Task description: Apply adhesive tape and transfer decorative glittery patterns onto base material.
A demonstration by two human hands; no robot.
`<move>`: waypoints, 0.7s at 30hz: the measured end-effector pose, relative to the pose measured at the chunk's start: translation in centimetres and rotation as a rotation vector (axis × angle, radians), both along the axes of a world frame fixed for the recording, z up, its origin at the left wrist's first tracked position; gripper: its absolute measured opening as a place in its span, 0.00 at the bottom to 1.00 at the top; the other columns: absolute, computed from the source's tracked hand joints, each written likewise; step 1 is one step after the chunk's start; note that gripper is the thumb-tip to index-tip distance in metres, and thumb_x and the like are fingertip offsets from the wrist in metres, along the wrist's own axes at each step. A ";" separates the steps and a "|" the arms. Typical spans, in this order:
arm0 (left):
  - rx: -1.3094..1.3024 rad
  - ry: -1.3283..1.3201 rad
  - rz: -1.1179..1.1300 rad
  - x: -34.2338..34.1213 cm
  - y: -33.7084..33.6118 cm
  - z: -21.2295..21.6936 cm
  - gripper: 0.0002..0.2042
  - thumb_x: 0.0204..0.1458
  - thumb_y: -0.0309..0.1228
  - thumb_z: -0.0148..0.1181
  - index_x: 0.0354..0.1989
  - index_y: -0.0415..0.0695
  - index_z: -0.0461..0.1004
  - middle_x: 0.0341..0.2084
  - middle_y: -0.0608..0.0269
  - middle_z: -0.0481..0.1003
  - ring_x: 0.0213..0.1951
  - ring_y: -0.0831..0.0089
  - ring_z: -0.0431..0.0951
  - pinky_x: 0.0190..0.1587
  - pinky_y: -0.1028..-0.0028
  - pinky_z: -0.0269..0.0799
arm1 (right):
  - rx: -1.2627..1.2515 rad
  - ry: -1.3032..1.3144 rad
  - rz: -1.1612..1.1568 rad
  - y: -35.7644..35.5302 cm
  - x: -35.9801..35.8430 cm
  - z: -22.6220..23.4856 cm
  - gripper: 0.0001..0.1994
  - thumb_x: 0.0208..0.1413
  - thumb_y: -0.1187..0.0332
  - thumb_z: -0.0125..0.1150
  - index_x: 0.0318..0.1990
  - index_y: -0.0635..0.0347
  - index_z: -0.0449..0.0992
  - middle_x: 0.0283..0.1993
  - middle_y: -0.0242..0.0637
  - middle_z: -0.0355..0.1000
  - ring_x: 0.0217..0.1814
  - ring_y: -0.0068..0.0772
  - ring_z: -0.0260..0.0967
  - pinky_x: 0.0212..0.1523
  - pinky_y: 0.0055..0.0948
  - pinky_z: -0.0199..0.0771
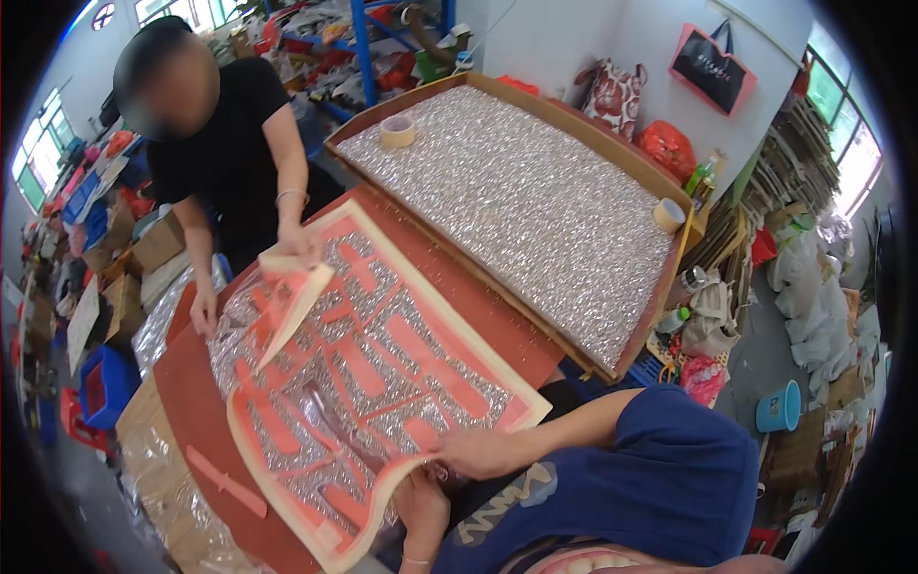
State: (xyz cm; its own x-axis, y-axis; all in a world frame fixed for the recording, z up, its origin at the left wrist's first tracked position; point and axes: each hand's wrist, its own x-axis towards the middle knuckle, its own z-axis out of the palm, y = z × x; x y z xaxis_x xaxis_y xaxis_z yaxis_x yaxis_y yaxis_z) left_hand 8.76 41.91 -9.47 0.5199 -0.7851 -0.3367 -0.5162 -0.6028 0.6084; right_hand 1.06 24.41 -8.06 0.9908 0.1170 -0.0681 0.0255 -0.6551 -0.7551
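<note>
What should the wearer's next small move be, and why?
Perhaps lift the pink patterned sheet slightly at its near edge: the left hand and right hand are at that curled edge, while the co-worker's hand holds the far side raised.

Pale lettering on black, pink-edged hanging bag [710, 78].

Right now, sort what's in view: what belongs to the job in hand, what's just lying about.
Job in hand:
cream-bordered pink sheet, edge at left hand and right hand
red tabletop beneath
silver-flecked tray, probably

Seemingly lying about:
light-blue bucket
blue crate
red plastic bag
</note>
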 end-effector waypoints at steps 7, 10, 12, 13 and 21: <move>-0.074 -0.619 -0.172 -0.7 1.1 -1.6 0.24 0.52 0.28 0.50 0.58 0.31 0.61 0.62 0.37 0.54 0.65 0.41 0.50 0.65 0.49 0.46 | -0.010 -0.340 -0.466 -6.1 2.2 5.5 0.12 0.47 0.72 0.59 0.40 0.64 0.67 0.31 0.52 0.68 0.33 0.55 0.70 0.29 0.44 0.70; -0.080 -0.575 -0.219 -0.1 0.3 -1.7 0.23 0.50 0.26 0.51 0.56 0.33 0.63 0.56 0.39 0.60 0.61 0.45 0.58 0.62 0.51 0.53 | -0.087 -0.416 -0.294 -3.5 3.2 5.2 0.14 0.49 0.70 0.58 0.43 0.64 0.68 0.33 0.49 0.70 0.31 0.49 0.73 0.28 0.40 0.73; -0.222 -0.619 -0.305 1.2 -1.0 -2.0 0.20 0.49 0.25 0.51 0.53 0.35 0.65 0.50 0.44 0.67 0.54 0.51 0.67 0.56 0.56 0.64 | -0.269 -0.387 0.009 -0.6 1.7 5.4 0.19 0.50 0.67 0.59 0.48 0.70 0.68 0.44 0.49 0.73 0.37 0.46 0.75 0.32 0.37 0.77; -0.339 -0.760 -0.415 1.5 -0.9 -1.9 0.17 0.51 0.23 0.51 0.51 0.34 0.65 0.49 0.47 0.69 0.51 0.56 0.71 0.52 0.59 0.70 | -0.218 -0.355 0.017 0.2 0.6 5.2 0.19 0.50 0.67 0.59 0.48 0.70 0.68 0.44 0.49 0.73 0.37 0.46 0.75 0.32 0.37 0.77; -0.254 -0.011 -0.130 -0.5 -7.5 -2.0 0.17 0.52 0.24 0.52 0.51 0.34 0.66 0.48 0.47 0.69 0.50 0.57 0.73 0.51 0.60 0.72 | -0.319 -0.447 -0.057 -4.5 -0.9 -1.6 0.17 0.48 0.72 0.58 0.46 0.67 0.70 0.49 0.50 0.70 0.51 0.52 0.68 0.51 0.41 0.70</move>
